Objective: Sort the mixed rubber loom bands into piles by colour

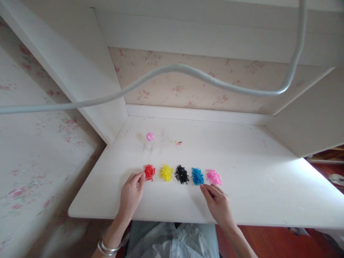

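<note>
Several small heaps of what look like tiny rubber bands lie in a row on the white desk. At the left end is the red heap (149, 172), then the yellow heap (166, 172), the black heap (182, 174), the blue heap (197, 176) and the pink heap (214, 176). My left hand (132, 191) pinches thumb and finger together at the left edge of the red heap. My right hand (217, 202) pinches at the lower edge of the blue heap, just below the pink one. Whatever sits between either set of fingertips is too small to make out.
Behind the heaps stands a small clear container with a pink top (149, 137). A few loose coloured bits (178, 143) lie to its right. A pale cable (177, 68) crosses in front of the view. White panels border the desk (258, 186) on both sides.
</note>
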Tool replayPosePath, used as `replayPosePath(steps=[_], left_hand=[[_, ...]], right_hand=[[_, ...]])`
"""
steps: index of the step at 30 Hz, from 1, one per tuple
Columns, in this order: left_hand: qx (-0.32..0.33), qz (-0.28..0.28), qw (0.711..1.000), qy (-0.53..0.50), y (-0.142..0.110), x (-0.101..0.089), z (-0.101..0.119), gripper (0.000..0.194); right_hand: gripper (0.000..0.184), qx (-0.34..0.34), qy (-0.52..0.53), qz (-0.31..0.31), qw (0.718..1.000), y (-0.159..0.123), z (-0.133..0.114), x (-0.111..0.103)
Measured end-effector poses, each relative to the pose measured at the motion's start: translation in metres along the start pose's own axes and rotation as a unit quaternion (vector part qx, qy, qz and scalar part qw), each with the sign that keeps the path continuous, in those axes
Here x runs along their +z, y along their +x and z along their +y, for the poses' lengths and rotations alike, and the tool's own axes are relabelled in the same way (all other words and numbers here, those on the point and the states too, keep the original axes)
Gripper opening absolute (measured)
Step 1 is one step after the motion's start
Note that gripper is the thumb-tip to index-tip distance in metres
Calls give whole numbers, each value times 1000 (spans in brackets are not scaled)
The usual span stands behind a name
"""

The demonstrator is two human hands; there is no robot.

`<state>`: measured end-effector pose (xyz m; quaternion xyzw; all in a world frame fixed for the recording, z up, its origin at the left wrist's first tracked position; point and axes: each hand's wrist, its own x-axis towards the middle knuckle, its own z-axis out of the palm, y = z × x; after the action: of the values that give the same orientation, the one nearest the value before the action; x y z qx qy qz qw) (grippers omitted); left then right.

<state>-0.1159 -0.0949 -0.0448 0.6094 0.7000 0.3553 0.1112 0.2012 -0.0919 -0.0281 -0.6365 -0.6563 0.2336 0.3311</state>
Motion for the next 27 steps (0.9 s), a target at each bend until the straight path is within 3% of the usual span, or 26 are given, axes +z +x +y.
replayPosePath(steps=[4, 7, 10, 13, 20, 27], left_hand=[[-12, 19, 1000, -10, -8, -6, -7, 25], [-26, 28, 999, -22, -15, -12, -12, 25], [-34, 30, 998, -50, -19, -14, -15, 26], [-46, 29, 996, -66, -18, -14, -17, 25], [-47, 11, 997, -63, -11, -13, -16, 26], [-48, 8, 997, -52, -10, -11, -17, 26]], right_hand=[[39, -60, -52, -31, 996, 44, -37, 3], [35, -71, -112, -48, 990, 88, -59, 19], [31, -30, -219, -92, 971, 130, -69, 43], [34, -12, -250, -101, 963, 159, -70, 66], [36, 2, -287, -115, 951, 186, -64, 92], [35, -32, -272, -109, 956, 189, -58, 89]])
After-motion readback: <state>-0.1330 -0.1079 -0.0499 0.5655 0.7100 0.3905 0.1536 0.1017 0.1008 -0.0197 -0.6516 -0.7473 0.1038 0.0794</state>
